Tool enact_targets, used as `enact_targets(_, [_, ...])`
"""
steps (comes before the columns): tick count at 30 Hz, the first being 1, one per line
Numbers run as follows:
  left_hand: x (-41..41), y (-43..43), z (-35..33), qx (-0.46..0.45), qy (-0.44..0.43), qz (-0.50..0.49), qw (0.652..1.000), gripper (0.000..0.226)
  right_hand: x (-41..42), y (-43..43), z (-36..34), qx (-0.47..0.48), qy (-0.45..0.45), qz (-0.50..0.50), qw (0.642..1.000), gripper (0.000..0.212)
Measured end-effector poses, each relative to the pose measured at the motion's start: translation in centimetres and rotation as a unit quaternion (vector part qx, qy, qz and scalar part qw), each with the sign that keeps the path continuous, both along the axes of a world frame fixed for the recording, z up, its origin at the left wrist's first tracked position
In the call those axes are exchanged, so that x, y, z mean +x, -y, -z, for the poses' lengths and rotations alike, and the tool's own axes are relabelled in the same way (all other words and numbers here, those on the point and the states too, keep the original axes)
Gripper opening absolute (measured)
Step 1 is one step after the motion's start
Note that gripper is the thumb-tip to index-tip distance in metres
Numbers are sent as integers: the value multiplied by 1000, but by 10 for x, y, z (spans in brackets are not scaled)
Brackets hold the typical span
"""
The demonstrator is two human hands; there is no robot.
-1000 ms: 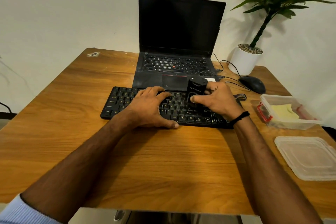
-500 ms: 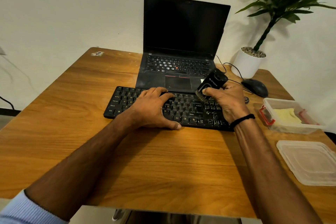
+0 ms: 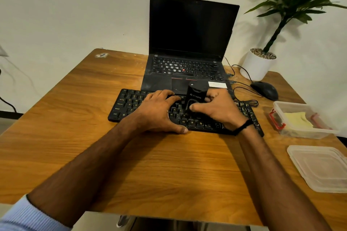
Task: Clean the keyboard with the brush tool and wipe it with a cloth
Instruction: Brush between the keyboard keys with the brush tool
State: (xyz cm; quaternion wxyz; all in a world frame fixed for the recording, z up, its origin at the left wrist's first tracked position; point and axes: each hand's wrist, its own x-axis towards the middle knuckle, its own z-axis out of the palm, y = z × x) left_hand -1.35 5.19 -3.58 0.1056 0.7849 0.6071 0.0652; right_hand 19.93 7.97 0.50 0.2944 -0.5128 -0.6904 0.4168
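— Black brush (image 3: pixel 194 97) on a black keyboard (image 3: pixel 127 106): which grip has what?

— Your right grip (image 3: pixel 219 110) is clamped on the brush, thumb on its near face, and holds it nearly upright over the middle keys, just near of the laptop (image 3: pixel 187 69). Whether the bristles touch the keys is hidden. Your left grip (image 3: pixel 157 112) holds nothing: fingers spread flat on the keys, thumb at the near edge, pressing the keyboard to the table (image 3: pixel 169 165).

— What could go wrong from here?

— Bear down too hard and you may pop a keycap or push dirt deeper. Sweep toward the far side and the dust lands on the laptop, which sits touching or just behind the keyboard. Lift the left grip and the keyboard may slide under the strokes. The cable (image 3: pixel 246 102) by the far right corner could snag your wrist.

— And the count?

— One brush, one keyboard, one laptop, one mouse (image 3: pixel 264 90), one plant (image 3: pixel 258 65), one box (image 3: pixel 287 105) holding what looks like one yellow cloth (image 3: pixel 298 120), one lid (image 3: pixel 319 167) lying apart, near right. Two grips. Wiping looks yet to come.
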Motion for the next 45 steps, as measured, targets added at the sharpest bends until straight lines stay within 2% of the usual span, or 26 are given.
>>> enact_targets(1, [0,0,0,0,0,-1,1000,122,-1,4,1,-17,-13,-24,999,36])
enact_targets(2, [0,0,0,1,-1,-1,1000,123,-3,4,2,8,-10,-15,1000,32])
enact_targets(4, [0,-1,0,3,0,1,1000,121,-6,3,-1,122,51,61,989,27])
enact_targets(5, [1,-1,0,2,-1,2,1000,121,-7,3,-3,146,65,86,983,29])
enact_targets(7, [1,0,0,1,-3,2,1000,122,-4,2,-2,92,30,15,995,30])
enact_targets(9, [1,1,-1,3,-2,3,1000,121,-5,9,0,-16,-29,-90,995,31])
enact_targets(11, [1,1,-1,6,1,5,1000,120,-12,10,6,46,-4,-86,995,29])
enact_targets(13, [0,0,0,6,0,2,1000,122,-16,4,6,181,70,17,981,27])
enact_targets(15, [0,0,0,8,-2,0,1000,122,-14,1,4,217,94,54,970,32])
enact_targets(17, [1,1,0,5,-5,2,1000,123,-5,-1,6,124,40,-19,991,30])
enact_targets(19, [1,1,-1,2,-4,0,1000,123,-3,5,3,48,-17,-75,996,31])
enact_targets(22, [1,-1,0,4,-2,4,1000,121,1,0,-4,128,34,-9,991,27])
enact_targets(23, [1,-1,0,3,-2,4,1000,121,3,0,-7,124,44,-8,991,27])
enact_targets(27, [1,0,-2,1,-4,-3,1000,121,14,7,-8,-9,11,-165,986,34])
enact_targets(31, [1,-1,0,4,1,-2,1000,119,27,-3,-7,22,12,-91,995,41])
enact_targets(35, [-1,-1,1,12,1,-1,1000,119,35,5,-3,-24,5,-158,987,36])
enact_targets(39, [-2,-1,2,17,7,3,1000,124,45,4,-5,30,10,-74,997,33])
enact_targets(42, [-3,0,3,19,11,3,1000,125,50,8,-7,-22,1,-155,988,33])
enact_targets(45, [-3,0,4,28,10,4,1000,121,53,7,-8,1,-27,-117,993,27])
